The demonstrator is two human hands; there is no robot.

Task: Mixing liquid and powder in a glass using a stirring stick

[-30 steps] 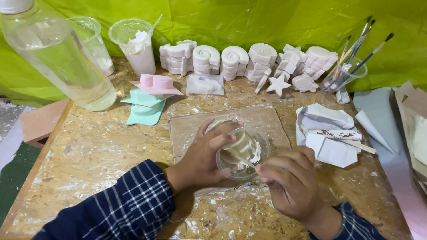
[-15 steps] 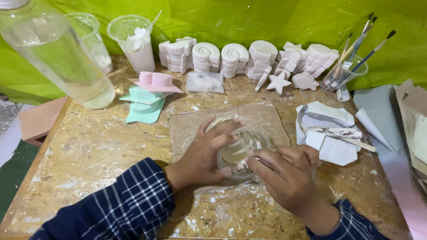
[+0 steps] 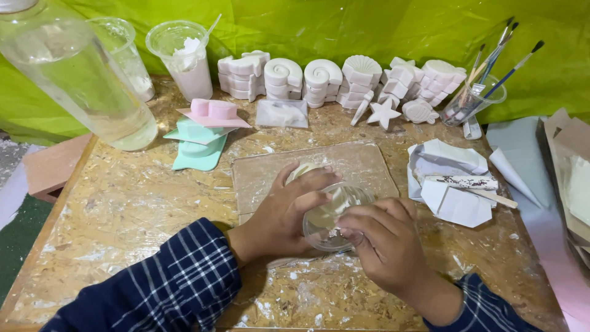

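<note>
A clear plastic cup (image 3: pixel 335 216) smeared with white plaster lies tipped over a transparent sheet (image 3: pixel 362 165) on the table (image 3: pixel 123 203).

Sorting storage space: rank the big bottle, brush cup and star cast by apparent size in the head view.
1. Bottle, though it stands nearest the camera.
2. Brush cup.
3. Star cast.

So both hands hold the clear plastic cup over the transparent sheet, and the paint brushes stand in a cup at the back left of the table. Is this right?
Not quite: the head view shows the paint brushes standing in a cup at the back right of the table. The rest holds: left hand and right hand hold the clear plastic cup over the transparent sheet.
</note>
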